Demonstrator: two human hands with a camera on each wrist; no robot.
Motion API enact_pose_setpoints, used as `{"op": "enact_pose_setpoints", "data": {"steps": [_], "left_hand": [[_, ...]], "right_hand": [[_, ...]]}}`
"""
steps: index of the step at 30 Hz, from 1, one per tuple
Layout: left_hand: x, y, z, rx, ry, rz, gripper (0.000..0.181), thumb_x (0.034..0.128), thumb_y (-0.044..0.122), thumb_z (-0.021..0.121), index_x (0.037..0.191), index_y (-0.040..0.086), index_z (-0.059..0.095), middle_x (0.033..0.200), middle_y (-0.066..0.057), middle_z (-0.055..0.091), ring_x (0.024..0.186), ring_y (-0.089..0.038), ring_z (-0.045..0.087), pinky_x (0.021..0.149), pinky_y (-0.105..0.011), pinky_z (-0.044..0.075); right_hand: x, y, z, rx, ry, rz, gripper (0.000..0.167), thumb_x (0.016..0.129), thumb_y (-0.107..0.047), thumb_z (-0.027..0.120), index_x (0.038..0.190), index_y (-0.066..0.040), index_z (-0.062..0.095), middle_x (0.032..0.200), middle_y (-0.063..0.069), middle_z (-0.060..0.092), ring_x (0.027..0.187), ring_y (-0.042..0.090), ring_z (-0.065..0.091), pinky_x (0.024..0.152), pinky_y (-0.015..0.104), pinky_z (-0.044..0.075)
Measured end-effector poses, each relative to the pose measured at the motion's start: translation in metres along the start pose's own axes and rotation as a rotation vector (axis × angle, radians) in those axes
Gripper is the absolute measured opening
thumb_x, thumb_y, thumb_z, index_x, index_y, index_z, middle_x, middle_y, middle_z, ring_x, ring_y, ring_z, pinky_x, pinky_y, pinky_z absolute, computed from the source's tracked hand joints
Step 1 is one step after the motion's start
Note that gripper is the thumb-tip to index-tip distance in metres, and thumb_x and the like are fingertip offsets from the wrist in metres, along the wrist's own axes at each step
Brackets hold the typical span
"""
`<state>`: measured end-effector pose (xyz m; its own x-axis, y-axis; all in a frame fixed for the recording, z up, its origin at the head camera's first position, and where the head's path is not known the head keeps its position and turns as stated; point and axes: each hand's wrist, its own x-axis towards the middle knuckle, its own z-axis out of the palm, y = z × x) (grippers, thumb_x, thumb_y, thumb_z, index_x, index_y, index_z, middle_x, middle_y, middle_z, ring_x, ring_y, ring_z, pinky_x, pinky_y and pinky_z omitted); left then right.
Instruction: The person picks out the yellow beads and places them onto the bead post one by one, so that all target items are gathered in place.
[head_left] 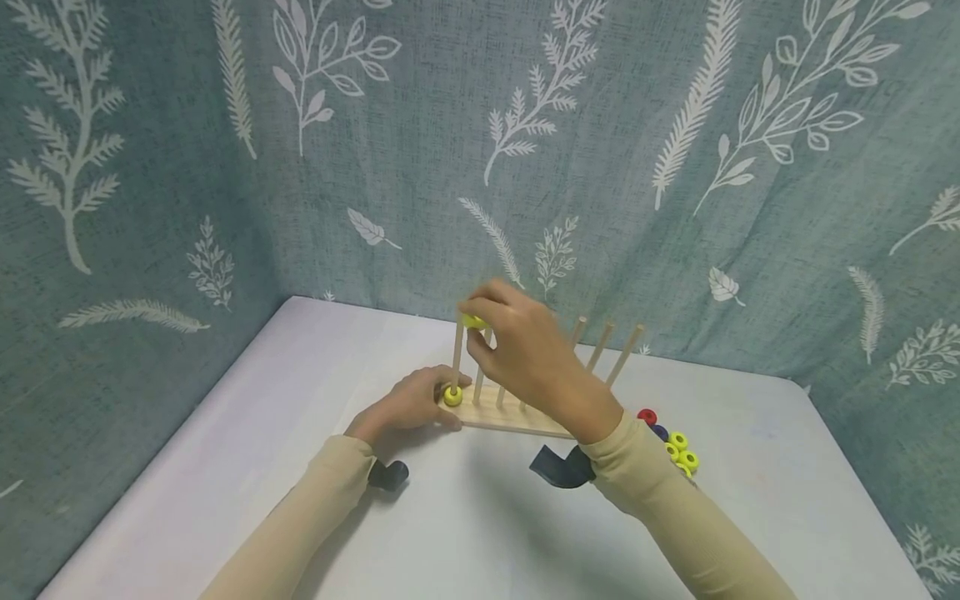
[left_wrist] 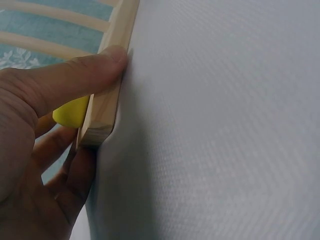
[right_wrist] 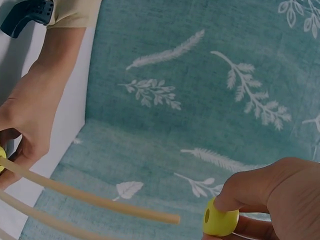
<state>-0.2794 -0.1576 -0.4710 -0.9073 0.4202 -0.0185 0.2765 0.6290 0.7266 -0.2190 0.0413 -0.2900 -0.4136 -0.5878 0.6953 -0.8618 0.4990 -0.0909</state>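
A wooden peg stand [head_left: 517, 420] with several upright pegs lies on the table. My left hand [head_left: 408, 402] grips its left end, thumb on the near edge and fingers on the far side, as the left wrist view shows. One yellow bead [head_left: 453, 397] sits at the foot of the leftmost peg [head_left: 457, 354], beside that hand. Above, my right hand [head_left: 525, 343] pinches a second yellow bead [right_wrist: 221, 220] between thumb and fingers. In the right wrist view this bead is close to the peg's tip but apart from it, its hole visible.
Right of the stand, partly behind the right forearm, lies a group of loose beads: a red bead [head_left: 647, 416], a dark blue bead [head_left: 660, 432] and several yellow beads [head_left: 688, 460]. The white table [head_left: 360, 542] meets a leaf-patterned curtain [head_left: 420, 150] at the back and left.
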Motion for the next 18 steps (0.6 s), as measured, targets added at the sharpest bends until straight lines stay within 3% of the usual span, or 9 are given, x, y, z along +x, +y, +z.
{"op": "enact_pose_setpoints", "data": {"steps": [9, 18], "left_hand": [[0.0, 0.003, -0.002, -0.009, -0.011, -0.001, 0.067, 0.0701, 0.019, 0.092, 0.131, 0.021, 0.065, 0.133, 0.004, 0.061, 0.129, -0.026, 0.049, 0.108, -0.051, 0.036], [0.002, -0.002, -0.001, -0.013, -0.013, 0.031, 0.066, 0.0705, 0.016, 0.091, 0.131, 0.019, 0.065, 0.132, 0.006, 0.062, 0.125, -0.022, 0.051, 0.106, -0.048, 0.038]], "right_hand": [[0.012, 0.005, 0.008, -0.022, -0.021, 0.027, 0.023, 0.082, 0.007, 0.068, 0.105, 0.004, 0.073, 0.101, 0.011, 0.066, 0.076, 0.019, 0.063, 0.06, 0.025, 0.048], [0.02, 0.005, 0.016, -0.035, -0.036, 0.015, 0.022, 0.082, 0.008, 0.068, 0.103, 0.002, 0.073, 0.099, 0.009, 0.065, 0.082, 0.02, 0.063, 0.068, 0.027, 0.051]]}}
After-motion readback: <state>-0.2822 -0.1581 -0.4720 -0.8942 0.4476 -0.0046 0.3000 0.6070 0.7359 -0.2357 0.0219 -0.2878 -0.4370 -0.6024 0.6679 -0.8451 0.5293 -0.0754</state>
